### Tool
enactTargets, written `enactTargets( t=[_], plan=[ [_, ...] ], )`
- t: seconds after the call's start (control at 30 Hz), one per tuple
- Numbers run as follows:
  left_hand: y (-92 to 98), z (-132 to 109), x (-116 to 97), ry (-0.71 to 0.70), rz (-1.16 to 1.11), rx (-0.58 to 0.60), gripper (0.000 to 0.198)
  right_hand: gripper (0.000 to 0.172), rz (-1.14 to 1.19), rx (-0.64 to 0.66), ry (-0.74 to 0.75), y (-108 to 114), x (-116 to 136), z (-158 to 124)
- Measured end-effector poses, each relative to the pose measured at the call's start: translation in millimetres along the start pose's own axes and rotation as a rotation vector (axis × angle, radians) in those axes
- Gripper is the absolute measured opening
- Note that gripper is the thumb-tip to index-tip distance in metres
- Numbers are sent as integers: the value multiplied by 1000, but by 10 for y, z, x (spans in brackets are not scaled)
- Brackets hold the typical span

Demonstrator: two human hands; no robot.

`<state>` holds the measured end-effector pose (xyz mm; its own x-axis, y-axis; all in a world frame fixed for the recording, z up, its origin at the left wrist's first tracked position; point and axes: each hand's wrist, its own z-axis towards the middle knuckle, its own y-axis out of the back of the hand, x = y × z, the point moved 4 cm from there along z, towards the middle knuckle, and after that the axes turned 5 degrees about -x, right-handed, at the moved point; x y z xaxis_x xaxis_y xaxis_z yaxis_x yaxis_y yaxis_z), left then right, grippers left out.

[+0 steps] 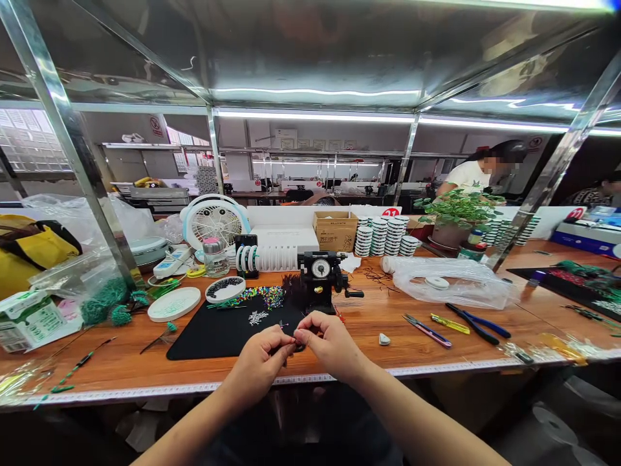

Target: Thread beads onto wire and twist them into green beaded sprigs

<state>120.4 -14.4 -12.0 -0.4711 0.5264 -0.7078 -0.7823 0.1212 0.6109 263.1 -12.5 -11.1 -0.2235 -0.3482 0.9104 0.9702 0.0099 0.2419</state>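
In the head view, a small dark piece (299, 347) is held at the fingertips, above the near edge of the black mat (208, 340), short of the measuring strip (194, 388) along the near side of the table (369, 355). By the left hand (259, 359), thumb and forefinger are brought almost together at the left of the piece; by the right hand (334, 342), a tight pinch is made on it from the right, with the other fingers curled in. What exactly is gripped cannot be told — it is too small and partly covered.

On the far part of the mat, silvery pieces (257, 317) are heaped, with colourful beads (264, 298) beyond them. Farther to the right, a hand-cranked machine (320, 275) is set.

Judged by its size, the piece should be very light and easily dropped; whether it is stiff or soft cannot be made out. It is best taken by its outer ends, between thumb and forefinger tips, with little pressure — a smooth surface, if it has one, could be squeezed out of the pinch.
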Motion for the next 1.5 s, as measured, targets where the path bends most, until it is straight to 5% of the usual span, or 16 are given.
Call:
enactTargets(
  t=[0.13,0.37,0.5,0.6,0.73,0.83,0.93,1.13,1.3,1.5],
  plan=[
    [-6,-9,4,-142,113,-31,25,11,-101,-81,115,34,-28,83],
    [-76,7,128,-579,611,-82,31,9,-2,38,-153,-71,-316,305],
    [-114,20,143,-691,566,-82,35,10,16,116,-222,-82,-322,394],
    [-94,56,130,-530,347,-100,29,11,-5,104,-201,-18,-277,402],
    [-59,80,240,67,-157,-133,23,12,-91,-114,1,155,-154,281],
    [-96,35,298,336,-501,-116,26,17,-203,-241,152,195,-95,100],
    [-90,1,282,334,-493,-129,25,19,-215,-233,124,129,-128,-34],
    [-34,-70,53,-87,-58,-201,23,14,-339,-86,186,-1,-83,-134],
    [-119,-46,137,220,-372,-69,20,20,-437,-138,394,4,6,-209],
    [-225,36,176,302,-639,-93,19,17,29,-233,63,139,-169,-119]
  ],
)
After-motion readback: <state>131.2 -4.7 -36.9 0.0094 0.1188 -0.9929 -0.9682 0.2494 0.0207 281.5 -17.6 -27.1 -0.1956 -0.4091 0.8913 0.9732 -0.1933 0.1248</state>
